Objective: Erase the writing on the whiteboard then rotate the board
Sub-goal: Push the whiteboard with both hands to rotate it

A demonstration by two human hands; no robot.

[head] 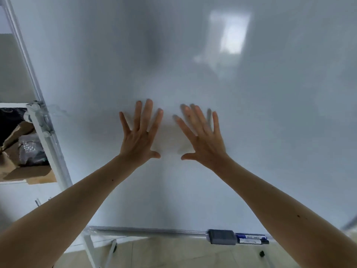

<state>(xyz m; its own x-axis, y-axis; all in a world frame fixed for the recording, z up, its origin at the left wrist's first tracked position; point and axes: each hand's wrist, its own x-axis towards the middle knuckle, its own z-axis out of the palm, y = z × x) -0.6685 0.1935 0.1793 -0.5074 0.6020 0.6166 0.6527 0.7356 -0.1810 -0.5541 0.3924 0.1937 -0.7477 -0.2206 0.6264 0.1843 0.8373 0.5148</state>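
Two hands are flat on the whiteboard [193,55], fingers spread wide and holding nothing. The left hand [140,135] and right hand [201,139] sit side by side near the middle, thumbs close but not touching. Right hand looks a bit blurry, so I can't tell if every fingertip is pressed on.

The board fills most of the view, right in front of both palms. No writing shows on it, so the wiping part looks done. The eraser [222,236] and a blue marker [252,239] lie on the tray [144,231] at the bottom edge, well below the right hand.

Next bit is prob. the turn. A pivot knob [37,115] on the frame [23,51] sits at the left side, about level w/ the fingertips. So the board likely flips top-over-bottom around a sideways line. Both hands are about equally near. Pushing below that line should tip it; eraser & marker could slide off.
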